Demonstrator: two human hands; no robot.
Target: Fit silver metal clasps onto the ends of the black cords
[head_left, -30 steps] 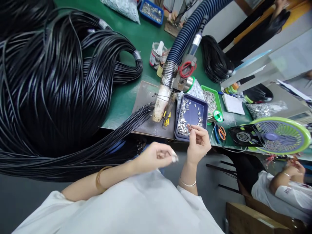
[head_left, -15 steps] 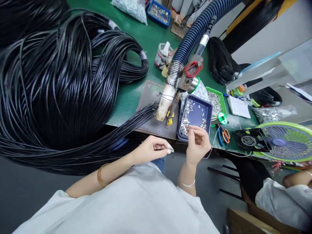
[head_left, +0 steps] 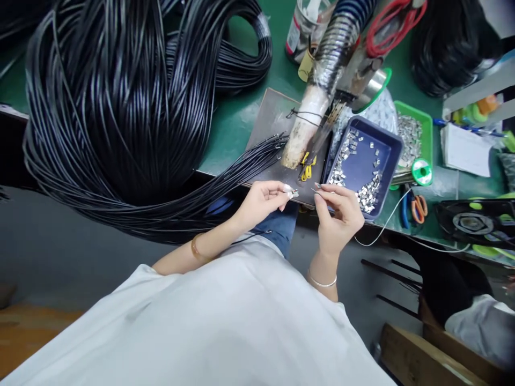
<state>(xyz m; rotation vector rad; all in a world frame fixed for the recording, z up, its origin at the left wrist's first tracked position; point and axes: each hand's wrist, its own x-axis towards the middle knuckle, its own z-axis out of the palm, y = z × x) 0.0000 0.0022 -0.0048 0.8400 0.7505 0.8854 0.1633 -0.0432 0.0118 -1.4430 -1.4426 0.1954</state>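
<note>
My left hand [head_left: 263, 201] pinches a small metal piece [head_left: 294, 193] at its fingertips, and a thin black wire runs back from it toward my lap. My right hand [head_left: 338, 214] is closed in a pinch on a thin solder wire [head_left: 382, 228] that trails right over the table edge. Both hands meet just in front of the table edge, below a blue tray [head_left: 382, 140] with several small metal clips. A bundle of thin black cables [head_left: 241, 161] ends on a dark plate [head_left: 269, 115] near my left hand.
A large coil of black cable [head_left: 120, 96] fills the left of the green table [head_left: 229, 128]. A ribbed hose and nozzle [head_left: 317, 91] reach down onto the plate. To the right are a green tray [head_left: 427, 126], a solder spool [head_left: 421, 172], scissors [head_left: 419, 206] and a black fan [head_left: 475, 221]. Another person's sleeve [head_left: 478, 327] shows at lower right.
The view has tilted down and closer to the table. My left hand rose toward the right hand, and the fingertips of both now nearly touch at the table edge.
</note>
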